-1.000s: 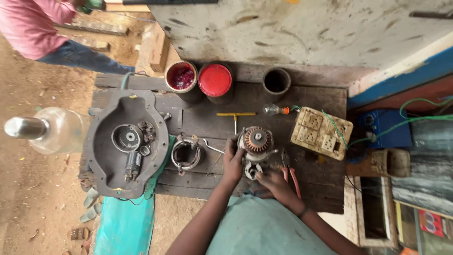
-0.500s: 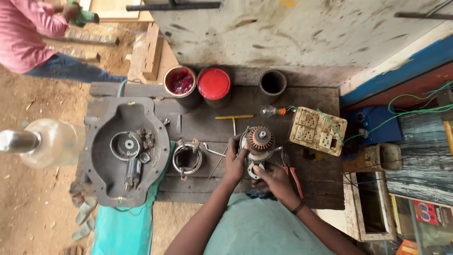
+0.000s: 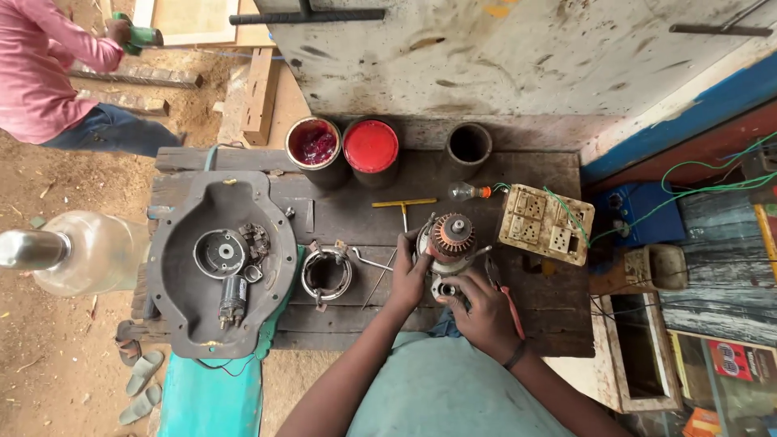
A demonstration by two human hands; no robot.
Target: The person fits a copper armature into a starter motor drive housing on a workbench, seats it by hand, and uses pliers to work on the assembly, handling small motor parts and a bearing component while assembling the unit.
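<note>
- The left hand point(image 3: 410, 275) holds the side of a motor armature point(image 3: 447, 243), its fingers curled around the body.
- The right hand point(image 3: 479, 311) pinches a small metal bearing piece point(image 3: 447, 288) just below the armature.
- The armature stands upright near the front of the wooden table point(image 3: 364, 218).
- A round metal ring point(image 3: 326, 273) lies to the left, a switch board point(image 3: 545, 224) to the right.
</note>
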